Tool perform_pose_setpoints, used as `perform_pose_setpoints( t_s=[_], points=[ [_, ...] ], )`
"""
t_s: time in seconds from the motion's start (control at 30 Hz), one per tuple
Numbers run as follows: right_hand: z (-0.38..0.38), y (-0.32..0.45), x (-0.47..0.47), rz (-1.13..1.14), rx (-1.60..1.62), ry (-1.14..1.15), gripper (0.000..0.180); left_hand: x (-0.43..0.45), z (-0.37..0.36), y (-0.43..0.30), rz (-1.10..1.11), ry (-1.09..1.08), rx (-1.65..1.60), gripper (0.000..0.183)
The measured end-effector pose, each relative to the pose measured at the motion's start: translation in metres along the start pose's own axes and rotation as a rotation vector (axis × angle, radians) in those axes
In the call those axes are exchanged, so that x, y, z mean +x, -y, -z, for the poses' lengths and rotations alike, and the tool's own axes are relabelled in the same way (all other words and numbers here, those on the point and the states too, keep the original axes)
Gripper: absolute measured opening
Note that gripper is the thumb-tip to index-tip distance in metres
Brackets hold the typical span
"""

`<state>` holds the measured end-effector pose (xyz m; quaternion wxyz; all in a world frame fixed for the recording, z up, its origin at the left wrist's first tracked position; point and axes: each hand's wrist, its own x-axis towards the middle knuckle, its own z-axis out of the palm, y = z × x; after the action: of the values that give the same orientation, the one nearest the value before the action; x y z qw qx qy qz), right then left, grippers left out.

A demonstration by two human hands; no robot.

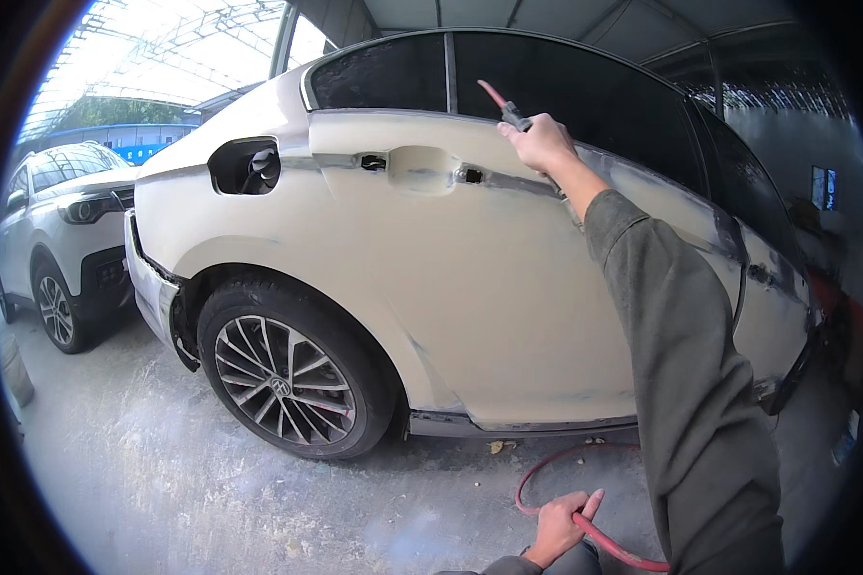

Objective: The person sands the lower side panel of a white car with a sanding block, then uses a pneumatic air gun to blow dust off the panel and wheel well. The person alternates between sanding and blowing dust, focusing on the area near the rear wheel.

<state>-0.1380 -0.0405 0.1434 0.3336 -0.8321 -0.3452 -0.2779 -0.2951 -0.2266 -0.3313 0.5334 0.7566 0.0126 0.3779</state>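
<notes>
My right hand (543, 142) is raised at the rear door's window, shut on an air blow gun (512, 113) with a red nozzle that points up and left. Low in the view, my left hand (562, 523) grips a red hose (611, 550), which loops over the floor behind it. Before me stands a car whose rear door (503, 287) and rear quarter panel are coated in dull beige filler or primer, with darker patches along the upper crease. The door handle is off, leaving two square holes beside the handle recess (423, 170). The fuel filler opening (248, 167) is uncovered.
The car's rear wheel (284, 384) is at centre left, near a loose-edged rear bumper (151, 287). A white car (72, 215) stands behind it at the left. A pale bucket (16, 370) is at the left edge. Small debris (502, 447) lies on the concrete floor (208, 503).
</notes>
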Motion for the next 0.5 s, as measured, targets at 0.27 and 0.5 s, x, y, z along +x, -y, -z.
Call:
perform_pose_setpoints(
  t_s=[0.27, 0.5],
  points=[
    [-0.045, 0.038, -0.032, 0.238, 0.299, 0.494, 0.05, 0.0, -0.002, -0.027, -0.068, -0.103, -0.117, 0.047],
    [-0.122, 0.133, -0.111, 0.395, -0.049, 0.755, 0.048, -0.002, 0.012, -0.018, -0.138, -0.103, -0.112, 0.026]
  ],
)
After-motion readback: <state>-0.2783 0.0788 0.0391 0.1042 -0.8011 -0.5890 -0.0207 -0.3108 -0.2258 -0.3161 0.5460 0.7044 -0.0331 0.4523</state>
